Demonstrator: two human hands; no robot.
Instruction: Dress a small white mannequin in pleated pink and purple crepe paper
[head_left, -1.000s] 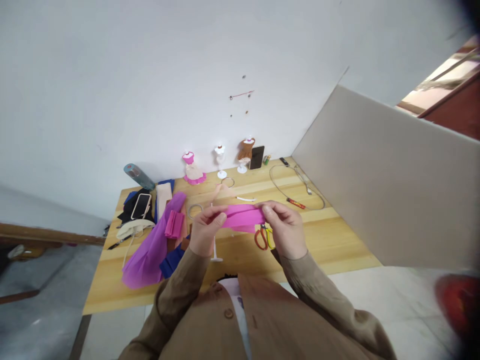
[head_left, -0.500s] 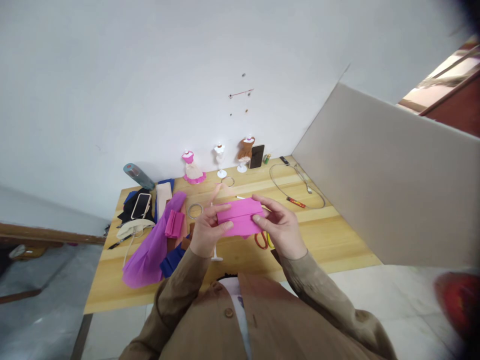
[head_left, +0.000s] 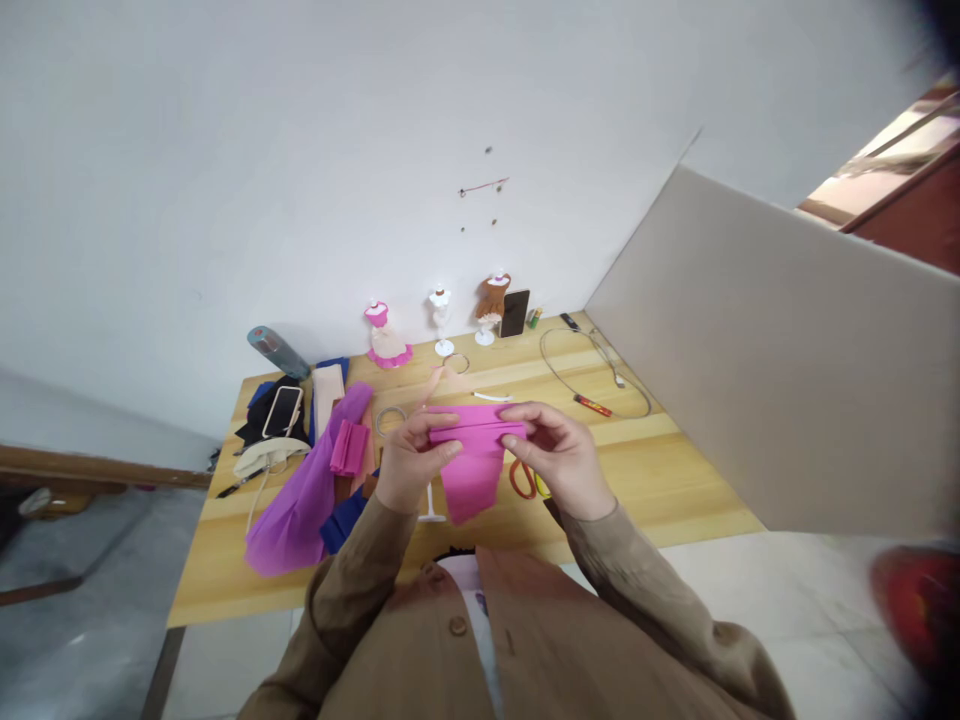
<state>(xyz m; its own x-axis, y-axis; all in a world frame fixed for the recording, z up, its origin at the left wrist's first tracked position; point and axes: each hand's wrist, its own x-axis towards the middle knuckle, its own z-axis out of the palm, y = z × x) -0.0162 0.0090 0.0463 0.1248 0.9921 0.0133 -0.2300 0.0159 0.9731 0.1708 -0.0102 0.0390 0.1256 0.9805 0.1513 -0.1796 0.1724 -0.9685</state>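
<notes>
Between my hands is a pink sheet of crepe paper or thin fabric [head_left: 474,475], pleated along its top with a loose flap hanging down. My left hand [head_left: 411,452] pinches the left end of the folds between thumb and fingers. At the right end, my right hand [head_left: 559,450] grips the same folds in a like pinch. Scissors with red and yellow handles [head_left: 523,479] lie just left of my right wrist, partly covered. A white stand base [head_left: 431,517] shows beside my left hand. Beyond the hands lies a small white stick [head_left: 491,397].
Along the wall stand a pink-dressed mini mannequin [head_left: 386,340], a white one [head_left: 442,320] and a brown-dressed one [head_left: 491,300]. Purple fabric [head_left: 304,510], a folded pink piece [head_left: 349,447], a phone [head_left: 283,411] and a bottle [head_left: 277,352] are left. A cable [head_left: 544,350] lies right.
The pink sheet's lower part has dropped from the folded bundle and now hangs below my fingers. Both hands keep their pinch in nearly the same place.
</notes>
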